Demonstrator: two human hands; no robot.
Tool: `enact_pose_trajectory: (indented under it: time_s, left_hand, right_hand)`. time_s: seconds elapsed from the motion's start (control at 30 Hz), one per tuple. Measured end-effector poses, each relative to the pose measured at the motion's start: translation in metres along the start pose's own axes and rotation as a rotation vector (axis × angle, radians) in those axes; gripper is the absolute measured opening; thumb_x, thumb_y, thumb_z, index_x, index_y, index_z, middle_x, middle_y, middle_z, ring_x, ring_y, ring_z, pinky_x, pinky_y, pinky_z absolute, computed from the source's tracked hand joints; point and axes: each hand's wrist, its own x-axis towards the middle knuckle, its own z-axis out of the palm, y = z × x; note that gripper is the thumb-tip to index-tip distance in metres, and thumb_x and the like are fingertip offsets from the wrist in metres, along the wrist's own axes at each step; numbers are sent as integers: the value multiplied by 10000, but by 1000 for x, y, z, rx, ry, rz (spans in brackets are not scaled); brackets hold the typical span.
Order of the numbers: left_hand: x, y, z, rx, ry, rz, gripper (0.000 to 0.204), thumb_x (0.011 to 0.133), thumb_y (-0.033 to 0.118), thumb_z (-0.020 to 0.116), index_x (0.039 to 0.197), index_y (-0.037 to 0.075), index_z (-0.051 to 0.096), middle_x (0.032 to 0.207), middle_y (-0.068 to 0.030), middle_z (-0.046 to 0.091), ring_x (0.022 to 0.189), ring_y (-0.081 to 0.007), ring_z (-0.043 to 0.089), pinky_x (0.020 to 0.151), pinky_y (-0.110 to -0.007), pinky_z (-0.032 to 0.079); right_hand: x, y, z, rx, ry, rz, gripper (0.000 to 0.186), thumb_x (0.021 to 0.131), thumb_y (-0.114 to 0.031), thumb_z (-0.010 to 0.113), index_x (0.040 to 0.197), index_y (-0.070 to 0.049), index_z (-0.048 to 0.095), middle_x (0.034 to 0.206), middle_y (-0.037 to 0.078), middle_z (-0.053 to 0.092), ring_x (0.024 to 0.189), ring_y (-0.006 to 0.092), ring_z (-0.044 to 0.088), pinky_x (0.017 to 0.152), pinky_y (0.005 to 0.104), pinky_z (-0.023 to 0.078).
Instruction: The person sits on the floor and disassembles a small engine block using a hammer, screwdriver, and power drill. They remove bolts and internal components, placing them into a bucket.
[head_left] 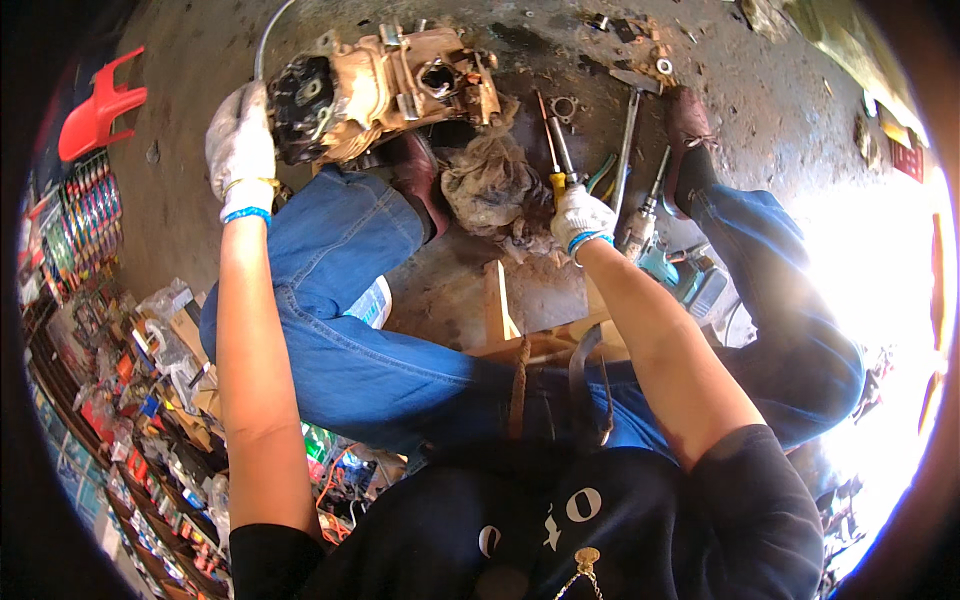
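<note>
A dirty tan metal engine (360, 95) with a black end lies on the floor at the upper left. My left hand (240, 140), in a white knit glove, is closed against the edge of its black end; the fingertips are partly hidden. Farther right, my right hand (583, 215), gloved too, is closed round the near end of a tool with a dark shaft (561, 145). Right beside that shaft lies a screwdriver with a yellow handle (557, 185), touching or nearly touching my glove. A grimy rag (490, 185) is bunched up between the engine and my right hand.
Right of my right hand lie a long metal bar (627, 150), green-handled pliers (602, 172) and a teal power tool (670, 268). A flat gasket (564, 108) is beyond the tools. A red plastic chair (100, 105) stands far left, above cluttered goods (150, 400).
</note>
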Motion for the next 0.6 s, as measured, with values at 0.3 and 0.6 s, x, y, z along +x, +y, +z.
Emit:
enact_pose_trajectory:
  time_s: [0.3, 0.6]
  left_hand:
    - [1, -8, 4, 26, -3, 54, 506, 949, 505, 559, 1211, 96, 701, 1213, -178, 693, 1152, -375, 638, 982, -439, 485]
    - [11, -17, 9, 73, -46, 143, 527, 964, 520, 532, 1226, 91, 689, 1233, -187, 680, 1181, -362, 626, 993, -438, 477]
  right_hand:
    - [-11, 6, -46, 117, -128, -50, 543, 827, -358, 634, 1205, 31, 622, 1083, 230, 725, 1061, 330, 704, 916, 386, 548]
    - [-75, -2, -79, 86, -225, -131, 681, 957, -527, 533, 1265, 79, 544, 1108, 272, 703, 1053, 371, 697, 917, 430, 543]
